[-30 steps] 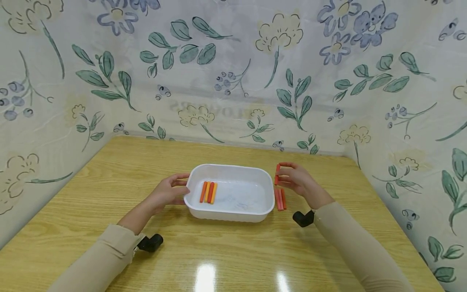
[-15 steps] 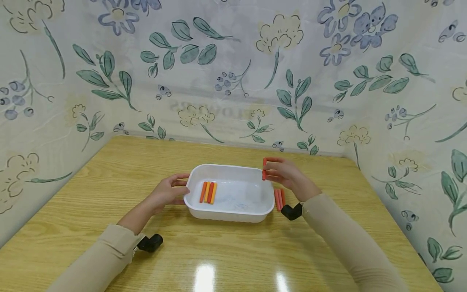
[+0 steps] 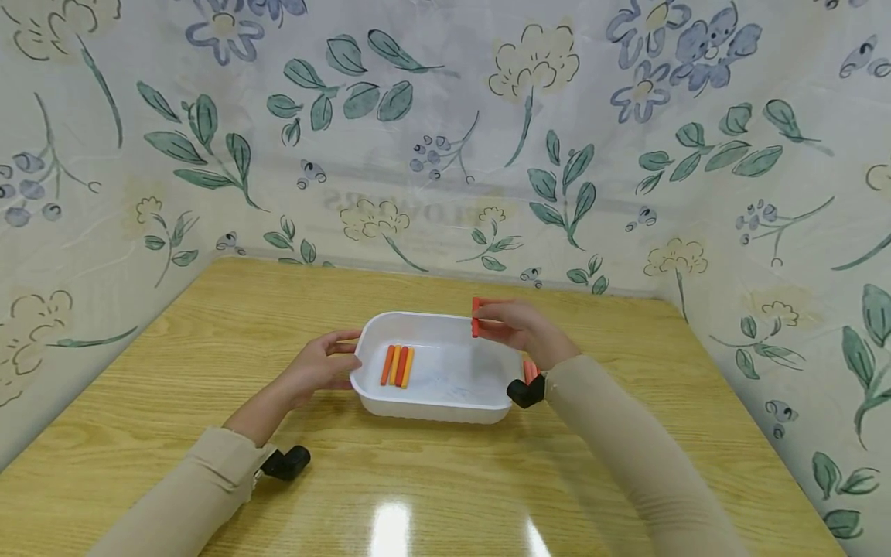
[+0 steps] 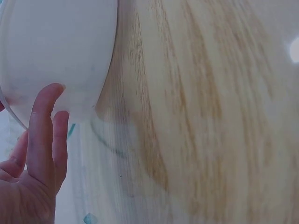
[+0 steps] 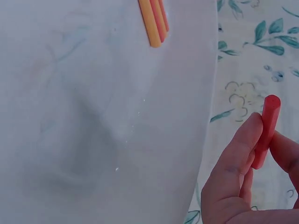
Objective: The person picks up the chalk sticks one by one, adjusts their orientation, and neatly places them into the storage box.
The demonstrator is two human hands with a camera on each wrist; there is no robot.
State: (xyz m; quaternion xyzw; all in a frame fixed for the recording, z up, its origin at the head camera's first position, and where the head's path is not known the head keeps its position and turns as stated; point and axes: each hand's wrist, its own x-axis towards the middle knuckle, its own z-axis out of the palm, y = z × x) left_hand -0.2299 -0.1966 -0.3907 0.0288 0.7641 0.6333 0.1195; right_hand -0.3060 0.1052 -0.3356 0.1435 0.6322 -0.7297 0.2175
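Red stick (image 5: 267, 130): I pinched it near white tray (image 3: 435, 412), far side. Four warm-coloured sticks (image 3: 402, 367) lay inside, left; reddish sticks (image 3: 530, 371) outside, right.

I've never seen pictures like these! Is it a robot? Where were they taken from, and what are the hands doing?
No robot here: these are a person's own two hands. The wide picture comes from a camera on the person's head, looking forward and down. The two close-up pictures come from cameras worn on the wrists, one for each hand.

On the wooden table is a white tub. Four sticks, orange, red and yellow, lie side by side in it. More reddish sticks lie just outside, partly hidden.

The left hand holds one end of the tub. The right hand pinches a red stick, up off the table.
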